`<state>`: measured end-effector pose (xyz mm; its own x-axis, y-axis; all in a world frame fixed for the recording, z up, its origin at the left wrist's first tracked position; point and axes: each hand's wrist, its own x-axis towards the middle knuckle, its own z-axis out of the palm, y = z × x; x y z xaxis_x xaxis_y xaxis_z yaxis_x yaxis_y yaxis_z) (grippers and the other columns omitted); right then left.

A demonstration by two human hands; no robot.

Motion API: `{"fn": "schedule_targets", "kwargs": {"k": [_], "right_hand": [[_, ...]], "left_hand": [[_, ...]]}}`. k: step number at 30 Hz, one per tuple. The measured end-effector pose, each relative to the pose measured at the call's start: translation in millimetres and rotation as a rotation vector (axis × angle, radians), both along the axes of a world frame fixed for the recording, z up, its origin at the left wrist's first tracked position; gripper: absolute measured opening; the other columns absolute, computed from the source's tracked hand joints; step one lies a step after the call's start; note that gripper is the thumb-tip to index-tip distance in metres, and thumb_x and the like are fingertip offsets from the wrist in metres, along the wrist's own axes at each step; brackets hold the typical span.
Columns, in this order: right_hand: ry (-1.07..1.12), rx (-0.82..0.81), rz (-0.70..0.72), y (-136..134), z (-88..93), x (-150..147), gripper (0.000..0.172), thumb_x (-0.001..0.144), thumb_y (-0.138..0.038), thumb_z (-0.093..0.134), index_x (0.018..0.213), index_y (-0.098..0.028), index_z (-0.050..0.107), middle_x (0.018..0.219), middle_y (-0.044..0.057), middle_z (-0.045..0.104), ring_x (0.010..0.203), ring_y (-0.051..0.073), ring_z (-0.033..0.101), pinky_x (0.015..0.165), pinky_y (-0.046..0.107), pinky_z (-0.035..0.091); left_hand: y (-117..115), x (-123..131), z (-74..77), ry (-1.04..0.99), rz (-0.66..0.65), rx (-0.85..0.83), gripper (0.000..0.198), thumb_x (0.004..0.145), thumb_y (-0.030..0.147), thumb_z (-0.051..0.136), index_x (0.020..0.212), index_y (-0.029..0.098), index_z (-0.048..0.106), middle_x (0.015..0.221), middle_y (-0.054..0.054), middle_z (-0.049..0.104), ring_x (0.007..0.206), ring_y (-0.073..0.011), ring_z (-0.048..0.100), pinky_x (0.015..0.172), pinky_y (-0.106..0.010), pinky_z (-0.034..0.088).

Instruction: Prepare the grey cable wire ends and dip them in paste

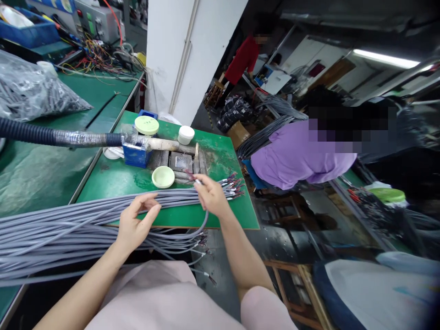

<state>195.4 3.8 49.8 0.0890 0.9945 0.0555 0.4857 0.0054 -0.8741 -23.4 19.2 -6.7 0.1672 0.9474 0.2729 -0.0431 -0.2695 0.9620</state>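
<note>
workshop: green bench, grey cables

No words or numbers can be read. The round green lid is marked too faintly.

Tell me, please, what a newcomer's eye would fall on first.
Probably the gray cables, stretching from the left edge onto the green table, one end in the right hand. Above them, a dark hose enters from left. Right of the table is a person in purple.
</note>
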Motion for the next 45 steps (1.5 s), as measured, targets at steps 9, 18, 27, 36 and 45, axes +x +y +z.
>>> {"fn": "schedule_targets", "kwargs": {"k": [9, 18, 27, 36, 45], "right_hand": [[0.108, -0.201, 0.165, 74, -7.7, -13, 0.024, 0.087, -0.029, 0.051, 0.105, -0.015, 0.059, 0.03, -0.012, 0.038, 0.023, 0.005, 0.031, 0.027, 0.014, 0.022], [-0.073, -0.284, 0.291, 92, -20.3, -34, 0.022, 0.087, -0.021, 0.047, 0.104, -0.015, 0.061, 0.031, -0.012, 0.041, 0.022, 0.006, 0.034, 0.027, 0.015, 0.024], [-0.151, -0.213, 0.298, 94, -23.9, -44, 0.016, 0.083, -0.016, 0.051, 0.092, -0.017, 0.065, 0.035, -0.011, 0.04, 0.027, 0.005, 0.035, 0.033, 0.016, 0.024], [-0.106, -0.147, 0.027, 91, -0.8, -5, 0.028, 0.084, -0.028, 0.049, 0.107, -0.016, 0.059, 0.032, -0.011, 0.04, 0.024, 0.008, 0.035, 0.03, 0.018, 0.026], [-0.293, -0.078, -0.158, 119, -46.9, 31, 0.027, 0.078, -0.029, 0.049, 0.097, -0.016, 0.063, 0.035, -0.008, 0.043, 0.032, 0.013, 0.045, 0.04, 0.022, 0.037]], "left_hand": [[17, -27, -39.9, 0.416, 0.104, 0.176, 0.016, 0.082, 0.026, 0.056, 0.09, 0.018, 0.068, 0.077, -0.005, 0.068, 0.068, -0.0149, 0.059, 0.068, -0.025, 0.046], [17, -27, -39.4, 0.359, 0.062, 0.207, 0.014, 0.083, 0.025, 0.055, 0.087, 0.021, 0.068, 0.073, -0.004, 0.065, 0.068, -0.0161, 0.059, 0.069, -0.027, 0.045], [17, -29, -42.7, 0.327, 0.039, 0.222, 0.013, 0.081, 0.018, 0.056, 0.087, 0.02, 0.068, 0.075, -0.004, 0.065, 0.07, -0.0157, 0.058, 0.07, -0.027, 0.044], [21, -31, -34.6, 0.417, 0.017, 0.177, 0.013, 0.086, 0.023, 0.053, 0.091, 0.018, 0.064, 0.076, -0.003, 0.064, 0.069, -0.0142, 0.059, 0.068, -0.025, 0.045], [22, -31, -35.0, 0.437, 0.006, 0.195, 0.013, 0.087, 0.023, 0.053, 0.091, 0.017, 0.063, 0.077, -0.002, 0.063, 0.071, -0.013, 0.059, 0.069, -0.024, 0.045]]}}
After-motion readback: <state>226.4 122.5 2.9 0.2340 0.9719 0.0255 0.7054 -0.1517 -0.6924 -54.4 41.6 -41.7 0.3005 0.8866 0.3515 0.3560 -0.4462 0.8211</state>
